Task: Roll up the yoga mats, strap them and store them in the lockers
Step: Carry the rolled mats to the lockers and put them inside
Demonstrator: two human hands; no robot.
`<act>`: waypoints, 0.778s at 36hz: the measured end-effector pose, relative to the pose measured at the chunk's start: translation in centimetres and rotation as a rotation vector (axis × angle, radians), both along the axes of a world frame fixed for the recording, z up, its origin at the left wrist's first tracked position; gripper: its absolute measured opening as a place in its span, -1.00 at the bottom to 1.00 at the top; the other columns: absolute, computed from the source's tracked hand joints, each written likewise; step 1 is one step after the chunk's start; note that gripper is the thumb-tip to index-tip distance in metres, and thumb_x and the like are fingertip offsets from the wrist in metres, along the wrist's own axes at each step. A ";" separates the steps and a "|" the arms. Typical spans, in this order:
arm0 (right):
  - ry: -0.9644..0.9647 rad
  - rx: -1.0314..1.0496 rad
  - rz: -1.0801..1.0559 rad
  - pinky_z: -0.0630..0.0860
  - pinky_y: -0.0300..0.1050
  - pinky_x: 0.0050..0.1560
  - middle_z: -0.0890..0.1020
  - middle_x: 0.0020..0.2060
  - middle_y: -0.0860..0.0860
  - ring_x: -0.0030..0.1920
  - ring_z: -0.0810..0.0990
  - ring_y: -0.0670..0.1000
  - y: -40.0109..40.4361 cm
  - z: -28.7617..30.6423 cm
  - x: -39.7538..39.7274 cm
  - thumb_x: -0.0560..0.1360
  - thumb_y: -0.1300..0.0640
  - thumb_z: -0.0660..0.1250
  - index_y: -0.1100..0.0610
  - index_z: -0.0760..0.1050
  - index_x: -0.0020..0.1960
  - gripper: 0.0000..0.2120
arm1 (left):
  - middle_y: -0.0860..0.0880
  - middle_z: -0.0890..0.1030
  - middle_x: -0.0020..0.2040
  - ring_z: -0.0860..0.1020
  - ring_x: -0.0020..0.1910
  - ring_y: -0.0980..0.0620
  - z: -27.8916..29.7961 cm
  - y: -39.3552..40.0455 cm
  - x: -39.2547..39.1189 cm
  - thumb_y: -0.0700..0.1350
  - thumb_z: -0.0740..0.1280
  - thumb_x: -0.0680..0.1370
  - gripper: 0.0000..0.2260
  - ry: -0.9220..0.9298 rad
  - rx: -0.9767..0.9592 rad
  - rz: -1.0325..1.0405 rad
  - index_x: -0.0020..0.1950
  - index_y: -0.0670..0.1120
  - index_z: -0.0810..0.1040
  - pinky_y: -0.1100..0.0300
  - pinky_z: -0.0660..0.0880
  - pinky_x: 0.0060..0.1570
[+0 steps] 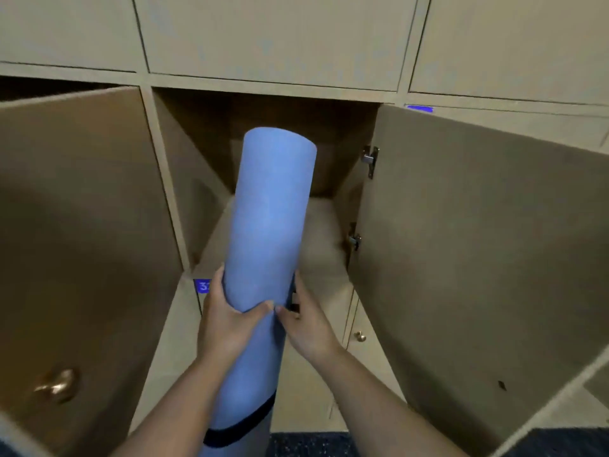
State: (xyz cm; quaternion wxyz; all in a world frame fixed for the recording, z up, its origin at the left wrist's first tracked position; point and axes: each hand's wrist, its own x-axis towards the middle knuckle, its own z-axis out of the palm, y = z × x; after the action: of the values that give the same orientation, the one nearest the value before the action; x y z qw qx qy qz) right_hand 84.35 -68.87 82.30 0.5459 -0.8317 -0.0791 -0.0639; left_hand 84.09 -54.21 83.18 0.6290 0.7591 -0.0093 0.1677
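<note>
Both hands' fingers clamped on rolled blue mat, entering open tan locker; speckled carpet.

**Surfaces and finishes**

Rolled yoga mat: blue, matt, foam-like, faintly grained. Strap near its lower end: dark, cloth-like band. Locker panels and doors: tan, matt, smooth board. Hinges: shiny silver metal. Door knob: glossy brass-coloured metal. Floor: dark, speckled carpet.
</note>
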 end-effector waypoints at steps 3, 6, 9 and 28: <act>-0.006 0.020 0.011 0.42 0.09 0.35 0.37 0.43 -0.17 0.40 0.37 -0.13 0.4 -0.2 1.9 0.54 0.02 0.26 -0.17 0.04 0.56 -0.33 | 0.19 0.45 0.31 0.45 0.29 0.11 0.3 0.2 1.5 0.22 0.50 0.11 -0.05 0.020 0.041 0.041 0.46 0.18 0.24 -0.09 0.44 0.27; -0.025 0.014 0.003 0.40 0.04 0.37 0.37 0.45 -0.11 0.41 0.36 -0.10 0.0 0.7 3.9 0.57 0.04 0.26 -0.09 0.06 0.57 -0.36 | 0.18 0.46 0.31 0.46 0.27 0.08 1.3 -0.3 3.6 0.24 0.49 0.11 -0.06 0.017 0.069 0.053 0.46 0.21 0.24 -0.07 0.46 0.24; -0.002 -0.061 0.010 0.37 -0.07 0.36 0.32 0.48 -0.09 0.42 0.34 -0.05 -0.8 1.4 6.2 0.62 0.03 0.21 -0.09 -0.01 0.58 -0.38 | 0.10 0.43 0.38 0.43 0.32 0.03 2.1 -1.3 5.8 0.26 0.47 0.08 -0.01 0.013 0.110 0.075 0.48 0.19 0.22 -0.05 0.44 0.26; 0.043 0.217 -0.143 0.55 -0.20 0.11 0.46 0.26 -0.01 0.25 0.50 -0.08 -0.8 0.6 16.2 0.15 -0.14 0.56 0.10 0.19 0.39 -0.05 | -0.07 0.36 0.46 0.34 0.43 -0.02 1.1 -3.7 19.1 0.06 0.45 0.41 -0.24 0.045 0.275 -0.209 0.52 -0.10 0.23 0.03 0.34 0.37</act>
State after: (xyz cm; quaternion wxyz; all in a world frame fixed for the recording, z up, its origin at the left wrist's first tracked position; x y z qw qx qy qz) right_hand 100.50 -69.68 82.90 0.6282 -0.7724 -0.0005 -0.0930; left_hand 103.18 -57.89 84.31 0.5334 0.8363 -0.0970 0.0816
